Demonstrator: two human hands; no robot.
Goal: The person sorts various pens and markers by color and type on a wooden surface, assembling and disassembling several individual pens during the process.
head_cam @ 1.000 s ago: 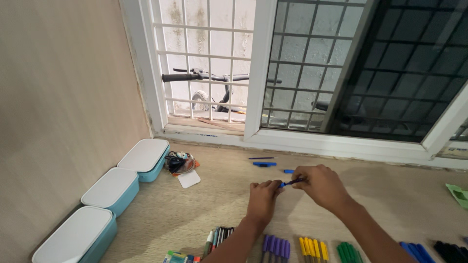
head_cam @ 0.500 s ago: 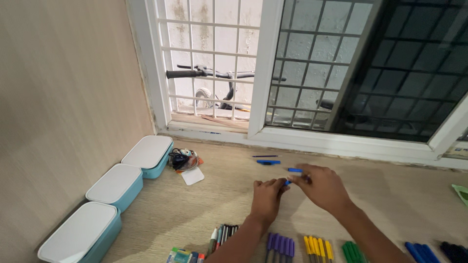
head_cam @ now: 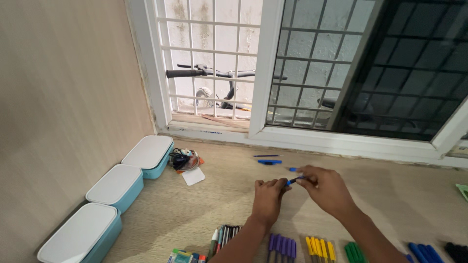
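Blue pen (head_cam: 294, 180) sits between both our hands, held low over the wooden floor (head_cam: 214, 209) near the window frame (head_cam: 341, 146). Left hand (head_cam: 268, 197) is curled shut around one end; right hand (head_cam: 329, 190) pinches the other end with thumb and forefinger. Just beyond lie loose blue pen parts (head_cam: 269, 161) and a small blue cap (head_cam: 293, 169) (whether it belongs to this pen we cannot tell). Sorted rows sit nearer us: purple markers (head_cam: 282, 246), yellow markers (head_cam: 321, 248), green markers (head_cam: 356, 252). Risk, in our judgement: pulling unevenly could make a piece slip and roll among the loose parts, or into the sorted rows.
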